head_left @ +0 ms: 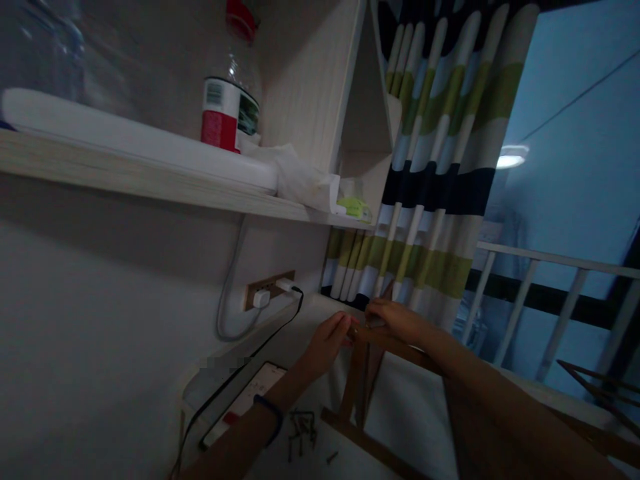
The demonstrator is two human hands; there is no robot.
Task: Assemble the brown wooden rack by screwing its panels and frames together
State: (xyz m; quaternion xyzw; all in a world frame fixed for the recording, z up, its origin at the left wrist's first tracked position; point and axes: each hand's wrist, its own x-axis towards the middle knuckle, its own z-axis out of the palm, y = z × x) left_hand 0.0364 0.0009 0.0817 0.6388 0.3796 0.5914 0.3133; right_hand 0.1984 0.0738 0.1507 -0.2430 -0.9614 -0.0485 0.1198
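Work is at the corner joint of the wooden frame (406,351), which sits over the white surface below the striped curtain (425,167), beyond the small metal hardware (303,430). Your left hand (327,335) has thumb and fingers pinched on the end of the upper bar; your right hand (390,315) is curled at that bar, just beside it. Cannot tell whether the right fingers grip wood alone or some small part; the light is dim and the knuckles cover it. For good handling: let the left pinch fix the corner while the right makes small, even movements, so the bars do not twist against each other. Judged risk: the frame may rock if both hands push the same way; brace its lower bar against the surface. The loose screw (332,457) lies apart from the hardware and could roll if knocked. Mind your left forearm, which crosses over the phone (260,387); lift it clear when shifting grip.
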